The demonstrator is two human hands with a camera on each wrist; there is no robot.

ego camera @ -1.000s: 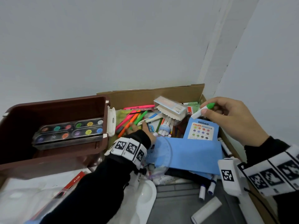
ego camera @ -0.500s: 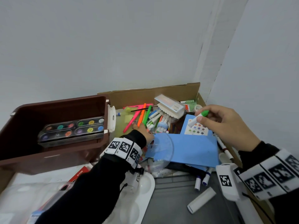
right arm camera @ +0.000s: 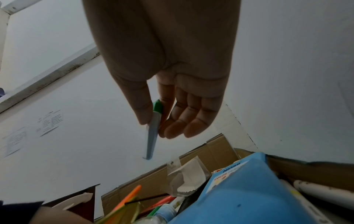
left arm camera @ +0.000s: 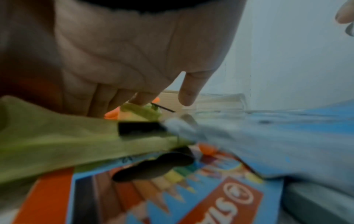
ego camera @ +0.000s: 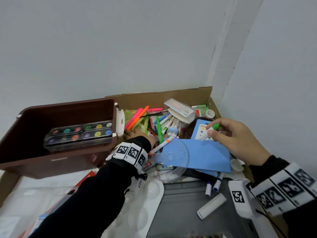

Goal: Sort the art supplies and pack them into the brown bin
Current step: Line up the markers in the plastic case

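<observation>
Brown bin (ego camera: 56,152) at left, holding a watercolour palette (ego camera: 78,134). Beside it, a cardboard box (ego camera: 164,95) of mixed markers. Left hand (ego camera: 137,134) reaches among the orange and pink markers (ego camera: 135,117); right hand (ego camera: 238,140) pinches a green-capped marker (ego camera: 210,131) above a blue folder (ego camera: 205,155).
</observation>
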